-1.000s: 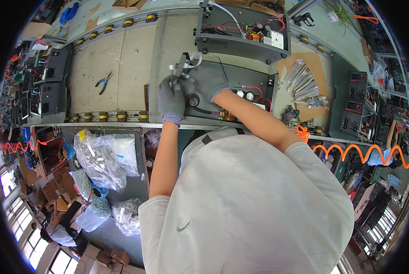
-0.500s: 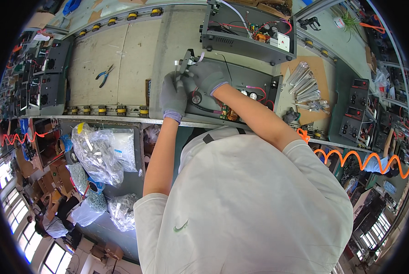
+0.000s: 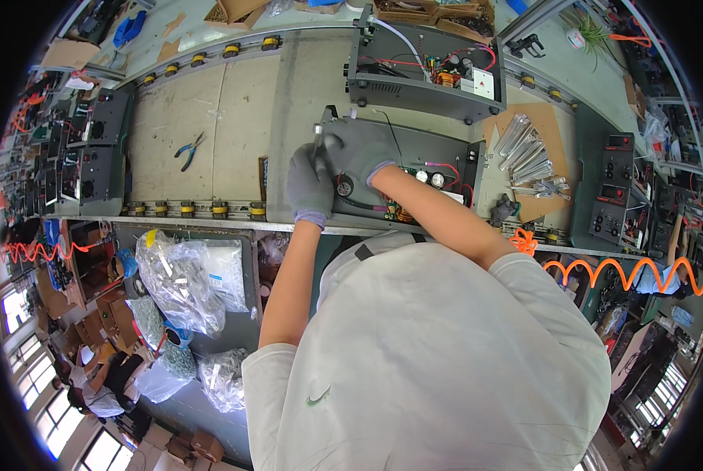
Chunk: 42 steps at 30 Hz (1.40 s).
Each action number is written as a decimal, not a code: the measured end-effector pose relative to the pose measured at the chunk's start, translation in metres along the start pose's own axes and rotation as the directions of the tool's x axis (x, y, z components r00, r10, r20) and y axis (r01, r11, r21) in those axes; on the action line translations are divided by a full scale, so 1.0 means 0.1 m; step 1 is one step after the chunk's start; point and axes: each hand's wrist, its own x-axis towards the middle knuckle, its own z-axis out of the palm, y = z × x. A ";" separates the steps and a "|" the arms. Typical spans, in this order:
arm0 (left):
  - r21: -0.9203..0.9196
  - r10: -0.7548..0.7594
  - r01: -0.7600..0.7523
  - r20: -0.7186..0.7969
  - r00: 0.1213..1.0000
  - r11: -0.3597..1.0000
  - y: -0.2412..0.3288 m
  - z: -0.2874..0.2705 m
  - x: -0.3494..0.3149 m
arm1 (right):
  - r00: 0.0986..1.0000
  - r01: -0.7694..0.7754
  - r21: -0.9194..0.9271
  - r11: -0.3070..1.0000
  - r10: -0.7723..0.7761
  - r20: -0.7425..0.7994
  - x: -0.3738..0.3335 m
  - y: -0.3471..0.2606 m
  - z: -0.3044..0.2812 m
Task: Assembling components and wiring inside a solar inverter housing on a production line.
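Note:
An open dark grey equipment case lies before me, with a coil, capacitors and red wires inside. At its left end, my gloved left hand is closed round a slim piece with a silver end, which points away from me. Close beside it, my gloved right hand has its fingers curled at the case's end panel. What the right fingertips grip is hidden. A round black part sits in the case just right of my left hand.
Behind stands a second open case with wiring. Blue-handled pliers lie left on the bench. Right of the case, metal strips rest on cardboard. An orange coiled hose hangs at the right; bagged parts sit at lower left.
The whole view has shifted slightly. My left hand has come a little nearer to my right hand and toward me, with the silver-ended piece still in it. My right hand stays at the end panel.

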 end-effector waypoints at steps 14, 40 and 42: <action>-0.017 0.320 -0.320 -0.009 0.947 0.947 0.08 -0.07 0.04 | 0.883 -0.407 0.856 0.319 0.379 0.279 -0.21 0.62 -0.20; -0.756 -0.052 0.238 0.262 0.964 0.610 -0.07 0.11 0.53 | 0.935 -0.339 0.476 0.812 0.345 0.077 0.11 0.56 -0.09; -0.731 -0.057 0.232 0.256 0.965 0.642 -0.11 0.12 0.52 | 0.952 -0.301 0.435 0.849 0.295 0.084 0.12 0.53 -0.15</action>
